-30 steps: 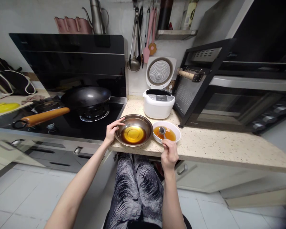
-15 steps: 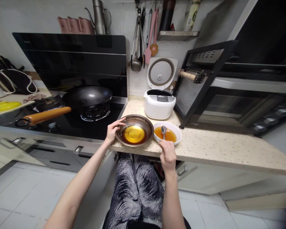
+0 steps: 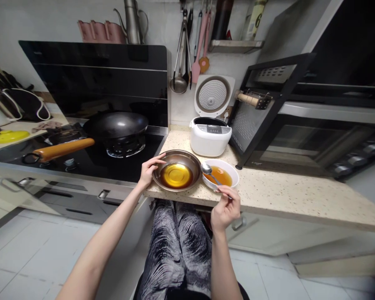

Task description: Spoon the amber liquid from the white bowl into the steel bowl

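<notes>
My left hand point(image 3: 148, 171) grips the left rim of a round metal bowl point(image 3: 192, 161), its fingers over the edge. Amber liquid point(image 3: 176, 175) lies in the bottom of that bowl. My right hand point(image 3: 225, 208) is closed on the handle of a metal spoon point(image 3: 206, 168). The spoon's head is over the left side of a white bowl point(image 3: 236, 180), close to the metal bowl's right rim. Orange-brown liquid point(image 3: 223, 176) fills part of the white bowl. Both bowls stand side by side on the speckled counter.
Behind the bowls stands a white rice cooker point(image 3: 211, 139) with its lid up. A wok point(image 3: 117, 125) with a wooden handle sits on the stove to the left. An oven point(image 3: 315, 141) in a black rack is at right. Utensils point(image 3: 183, 54) hang on the wall.
My right hand has turned and shifted slightly right. The spoon's head has moved left, from the middle of the white bowl towards the metal bowl. My left hand stays on the metal bowl.
</notes>
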Available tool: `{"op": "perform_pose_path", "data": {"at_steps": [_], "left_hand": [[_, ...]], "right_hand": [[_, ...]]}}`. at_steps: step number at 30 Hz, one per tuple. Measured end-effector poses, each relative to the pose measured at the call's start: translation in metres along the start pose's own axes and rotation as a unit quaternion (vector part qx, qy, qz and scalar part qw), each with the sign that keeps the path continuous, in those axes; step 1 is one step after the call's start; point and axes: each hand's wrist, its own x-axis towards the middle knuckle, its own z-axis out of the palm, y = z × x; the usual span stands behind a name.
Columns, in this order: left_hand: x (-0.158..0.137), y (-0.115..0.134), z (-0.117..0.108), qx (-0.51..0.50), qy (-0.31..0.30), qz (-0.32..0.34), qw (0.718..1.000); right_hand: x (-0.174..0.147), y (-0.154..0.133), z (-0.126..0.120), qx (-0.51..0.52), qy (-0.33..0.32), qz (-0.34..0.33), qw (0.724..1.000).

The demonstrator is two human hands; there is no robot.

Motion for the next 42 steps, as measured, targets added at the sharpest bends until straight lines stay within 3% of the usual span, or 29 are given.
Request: {"op": "perform_pose_path", "data": {"at_steps": [13, 29, 42], "left_hand": [[0.001, -0.003, 0.0, -0.003, 0.003, 0.002, 1.0], [0.0, -0.001, 0.0, -0.002, 0.005, 0.002, 1.0], [0.0, 0.002, 0.001, 0.005, 0.007, 0.01, 1.0]], "right_hand": [[-0.025, 0.002, 0.024, 0.068, -0.18, 0.084, 0.978], [-0.03, 0.005, 0.028, 0.072, -0.209, 0.127, 0.967], [-0.028, 0.004, 0.03, 0.13, -0.18, 0.208, 0.953]]}}
